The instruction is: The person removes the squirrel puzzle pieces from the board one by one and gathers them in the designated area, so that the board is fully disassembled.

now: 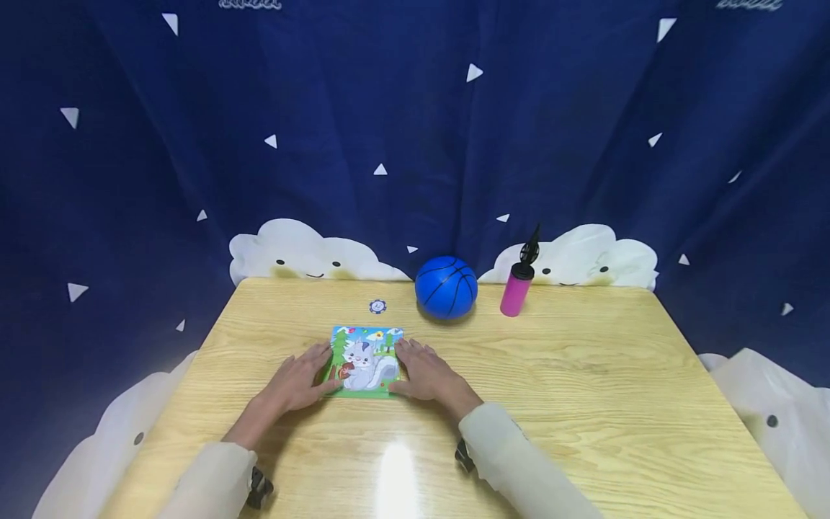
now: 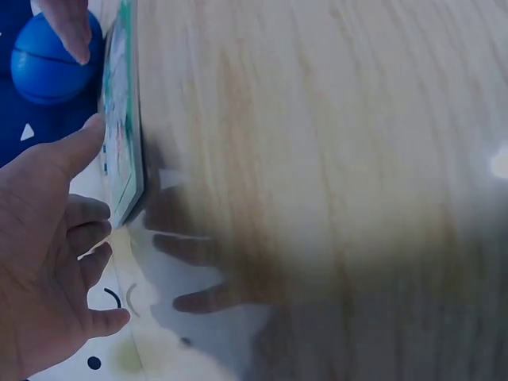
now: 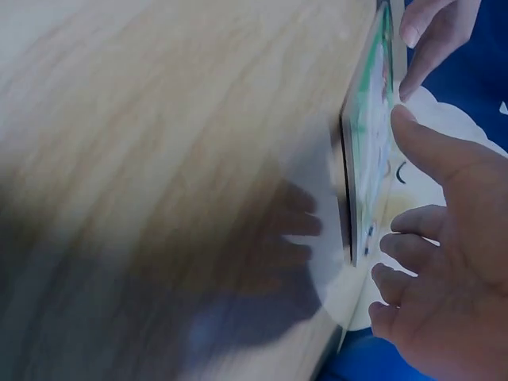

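A flat square picture board (image 1: 363, 360), printed with a cartoon squirrel holding an acorn, lies on the wooden table. At its left edge is my left hand (image 1: 300, 378), the thumb reaching over the near left corner. My right hand (image 1: 424, 371) lies along the opposite edge, fingertips right at the board's side. Both hands have extended, relaxed fingers, and neither grips the board. In the left wrist view, the thumb of the left hand (image 2: 48, 262) overlaps the board's edge (image 2: 131, 159). The right wrist view has the right hand (image 3: 460, 254) beside the board's thin side (image 3: 349, 182).
Behind the board, a blue ball (image 1: 446, 288) with black lines sits near the table's (image 1: 551, 404) back edge. A pink hand pump (image 1: 516, 288) with a black nozzle stands right of it. A blue-and-white round chip (image 1: 377, 306) lies beyond the board. A dark blue curtain (image 1: 415, 130) hangs behind.
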A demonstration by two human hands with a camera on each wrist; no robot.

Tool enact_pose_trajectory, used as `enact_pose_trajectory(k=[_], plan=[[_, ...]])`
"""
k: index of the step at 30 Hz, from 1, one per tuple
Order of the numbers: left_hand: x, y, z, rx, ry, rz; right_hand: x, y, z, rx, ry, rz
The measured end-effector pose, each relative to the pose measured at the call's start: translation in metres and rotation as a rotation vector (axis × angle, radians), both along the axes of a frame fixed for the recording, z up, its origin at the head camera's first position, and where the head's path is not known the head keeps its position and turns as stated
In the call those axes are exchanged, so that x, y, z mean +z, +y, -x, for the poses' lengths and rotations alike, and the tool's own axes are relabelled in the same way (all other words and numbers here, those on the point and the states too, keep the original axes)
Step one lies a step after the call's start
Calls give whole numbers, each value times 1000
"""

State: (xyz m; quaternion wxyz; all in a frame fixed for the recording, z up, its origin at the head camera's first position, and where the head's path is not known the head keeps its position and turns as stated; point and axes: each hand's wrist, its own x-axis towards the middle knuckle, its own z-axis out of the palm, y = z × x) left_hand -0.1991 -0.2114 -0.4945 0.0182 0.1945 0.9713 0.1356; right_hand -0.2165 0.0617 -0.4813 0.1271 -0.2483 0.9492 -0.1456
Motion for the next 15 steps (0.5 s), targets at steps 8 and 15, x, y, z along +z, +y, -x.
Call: enact_pose_trajectory(k=[8, 15], plan=[[-1, 2, -4, -20, -54, 3, -6, -12, -1, 11, 8, -84], [-1, 7, -5, -41, -23, 31, -5, -3, -4, 26, 40, -123]])
